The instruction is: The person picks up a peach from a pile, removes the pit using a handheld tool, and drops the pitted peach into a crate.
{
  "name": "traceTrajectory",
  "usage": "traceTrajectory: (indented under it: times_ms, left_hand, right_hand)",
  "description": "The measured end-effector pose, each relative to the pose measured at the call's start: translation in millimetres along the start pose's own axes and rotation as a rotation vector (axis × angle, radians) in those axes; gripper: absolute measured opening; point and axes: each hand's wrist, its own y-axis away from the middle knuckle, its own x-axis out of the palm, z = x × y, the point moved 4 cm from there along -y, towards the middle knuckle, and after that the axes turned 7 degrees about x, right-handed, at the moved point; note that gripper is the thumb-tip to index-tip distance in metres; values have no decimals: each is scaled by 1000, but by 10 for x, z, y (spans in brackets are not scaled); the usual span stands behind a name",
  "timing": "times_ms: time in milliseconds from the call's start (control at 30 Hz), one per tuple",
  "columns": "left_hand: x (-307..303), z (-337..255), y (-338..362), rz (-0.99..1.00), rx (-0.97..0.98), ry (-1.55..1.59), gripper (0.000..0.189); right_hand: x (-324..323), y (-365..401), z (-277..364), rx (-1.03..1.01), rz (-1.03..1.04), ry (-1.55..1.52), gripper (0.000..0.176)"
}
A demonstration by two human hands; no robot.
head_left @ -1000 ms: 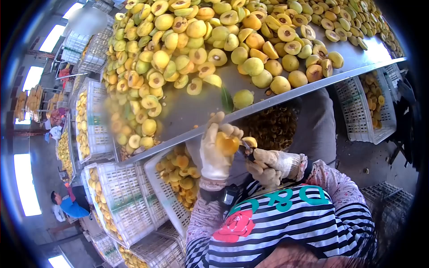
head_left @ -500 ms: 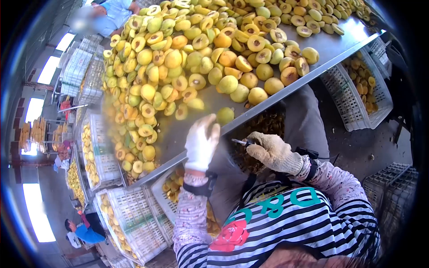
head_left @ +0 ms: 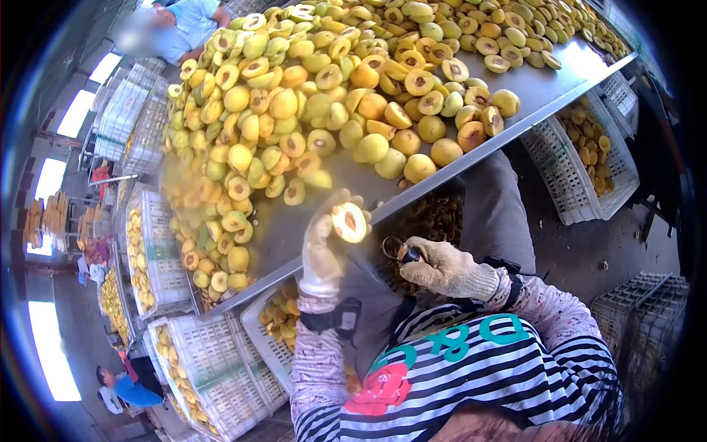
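Note:
My left hand [head_left: 324,247], in a pale glove, holds a halved yellow fruit [head_left: 349,222] with its cut face and brown centre showing, near the metal table edge. To its right, my gloved right hand [head_left: 443,267] is closed around the dark handle of a small tool [head_left: 394,249] that ends in a metal loop. Behind both hands, a heap of halved yellow fruits [head_left: 283,103] covers much of the metal table [head_left: 280,232]. Under the right hand's side of the edge, brown pieces [head_left: 427,221] lie in a container between my legs.
White crates of fruit stand at the right [head_left: 567,173], at the lower left [head_left: 221,368] and below the table edge [head_left: 261,317]. Stacked crates [head_left: 637,317] are at the lower right. A person in blue [head_left: 184,29] is across the table; other people are at far left.
My left hand now has a halved fruit in it, and the whole fruit by the table edge is gone from there. The tool in my right hand has turned, showing its loop.

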Motion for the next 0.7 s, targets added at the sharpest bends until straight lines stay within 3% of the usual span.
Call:
traceTrajectory:
  times_ms: [33, 100, 167, 267, 333, 400, 533, 633, 700]
  left_hand:
    - [23, 41, 129, 33, 65, 51, 62]
    - [99, 75, 344, -81, 123, 129, 62]
    - [171, 74, 494, -199, 105, 192, 59]
    - [174, 52, 607, -392, 178, -128, 57]
    - [108, 60, 634, -413, 272, -319, 56]
    - [104, 44, 691, -475, 264, -331, 54]
    - [-14, 58, 731, -445, 84, -65, 48]
    - [23, 27, 656, -671, 180, 139, 42]
    - [14, -9, 653, -579, 186, 192, 35]
  right_hand:
    - [91, -172, -153, -102, 5, 57, 42]
    - [212, -203, -52, -128, 13, 1, 44]
    - [308, -197, 153, -47, 23, 74, 45]
    - [461, -322, 259, -4, -9, 164, 47]
    - [565, -386, 260, 44, -6, 219, 49]
    - [684, -469, 118, -79, 17, 115, 47]
    - [837, -558, 28, -119, 89, 87, 43]
    - [877, -623, 19, -127, 148, 63, 46]
    - [831, -554, 134, -64, 114, 137, 47]
